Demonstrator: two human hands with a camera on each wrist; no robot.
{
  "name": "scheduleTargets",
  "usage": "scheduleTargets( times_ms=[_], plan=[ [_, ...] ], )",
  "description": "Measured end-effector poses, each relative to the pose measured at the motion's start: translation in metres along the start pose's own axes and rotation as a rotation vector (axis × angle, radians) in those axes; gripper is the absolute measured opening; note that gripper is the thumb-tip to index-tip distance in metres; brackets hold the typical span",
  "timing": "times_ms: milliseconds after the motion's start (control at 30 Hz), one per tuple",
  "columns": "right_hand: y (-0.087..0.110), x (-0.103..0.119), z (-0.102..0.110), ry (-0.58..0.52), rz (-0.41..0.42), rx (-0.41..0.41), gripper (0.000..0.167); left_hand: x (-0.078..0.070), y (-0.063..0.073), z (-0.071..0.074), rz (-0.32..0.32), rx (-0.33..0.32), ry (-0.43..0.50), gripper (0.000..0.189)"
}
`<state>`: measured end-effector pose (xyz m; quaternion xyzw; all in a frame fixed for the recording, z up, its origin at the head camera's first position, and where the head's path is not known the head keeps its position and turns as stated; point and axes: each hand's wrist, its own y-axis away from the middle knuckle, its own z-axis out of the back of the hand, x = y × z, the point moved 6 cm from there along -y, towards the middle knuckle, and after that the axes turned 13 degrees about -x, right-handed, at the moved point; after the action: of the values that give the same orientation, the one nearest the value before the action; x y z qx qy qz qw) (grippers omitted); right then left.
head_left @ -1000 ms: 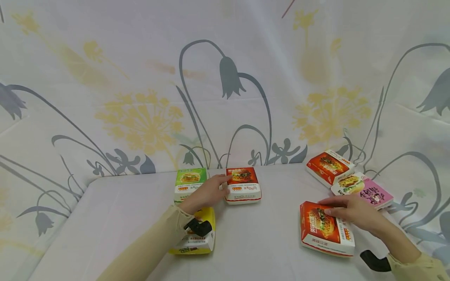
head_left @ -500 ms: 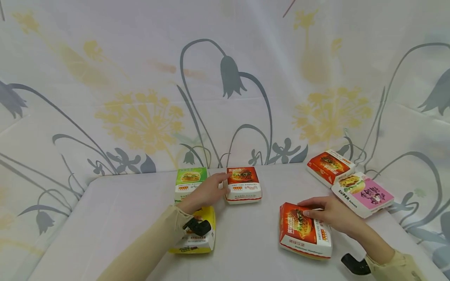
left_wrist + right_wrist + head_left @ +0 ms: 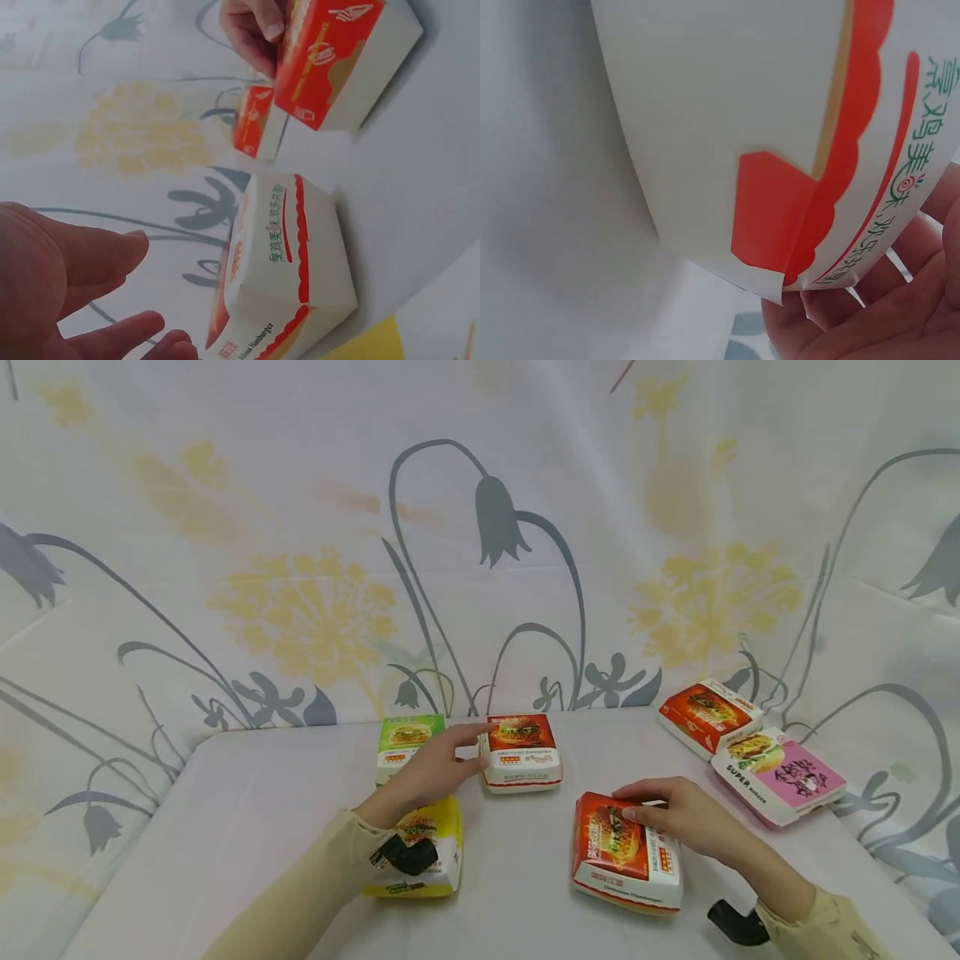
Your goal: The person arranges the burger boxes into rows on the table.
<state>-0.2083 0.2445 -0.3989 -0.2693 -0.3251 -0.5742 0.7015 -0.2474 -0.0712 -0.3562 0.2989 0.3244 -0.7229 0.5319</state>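
Observation:
My right hand [image 3: 693, 814] grips a red-and-white burger box [image 3: 626, 852] on the right half of the table. Its thumb lies on the lid and its fingers reach round the far side; the right wrist view shows fingertips [image 3: 787, 322] behind the box. Whether the box touches the table I cannot tell. My left hand [image 3: 431, 772] hovers by the left side of another red-and-white burger box [image 3: 525, 760] in the middle. In the left wrist view its relaxed fingers [image 3: 112, 255] stand apart from that box [image 3: 292, 262].
A green-and-white burger box [image 3: 408, 733] and a yellow-and-white one [image 3: 431, 868] lie partly hidden by the left arm. At the back right, a red box [image 3: 705, 718] sits against a pink-and-white box [image 3: 783, 772]. Flowered cloth [image 3: 480, 610] hangs behind the white table.
My right hand has brought the gripped burger box left, away from the pink box and nearer the middle one. My left hand has drawn slightly left, off the middle box.

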Motion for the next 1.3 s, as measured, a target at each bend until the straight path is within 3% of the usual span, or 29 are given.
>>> scheduleTargets(
  times_ms=[200, 667, 933, 1300],
  plan=[
    [-0.003, 0.008, -0.008, -0.036, 0.015, -0.033, 0.038, -0.009, 0.012, -0.002, -0.017, 0.044, 0.1, 0.047],
    [-0.007, 0.019, -0.032, -0.041, -0.011, -0.094, 0.036, -0.011, 0.031, -0.015, -0.086, 0.084, 0.177, 0.041],
    [-0.008, 0.025, -0.035, -0.022, 0.007, -0.115, 0.043, -0.017, 0.043, -0.026, -0.08, 0.131, 0.194, 0.041],
    [-0.004, 0.025, -0.03, -0.043, 0.021, -0.038, 0.041, -0.017, 0.052, -0.041, -0.056, 0.185, 0.243, 0.041]
  ],
)
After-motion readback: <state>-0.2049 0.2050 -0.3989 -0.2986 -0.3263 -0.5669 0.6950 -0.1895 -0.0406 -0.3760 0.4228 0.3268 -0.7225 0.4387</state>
